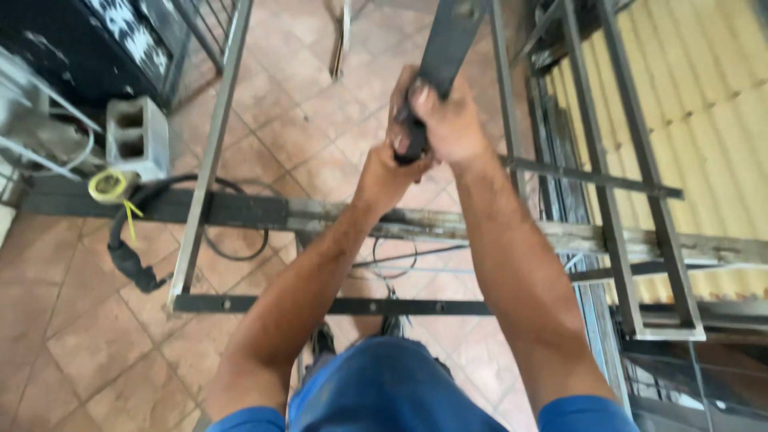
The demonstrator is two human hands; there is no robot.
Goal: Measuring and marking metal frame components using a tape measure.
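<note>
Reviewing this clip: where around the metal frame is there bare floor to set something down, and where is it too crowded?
Bare tile floor lies lower left, bordered by the black cable and the frame's bottom bar. More tile shows inside the frame, left of both hands gripping the dark flat bar. The right side is crowded with stacked metal frames.
</note>
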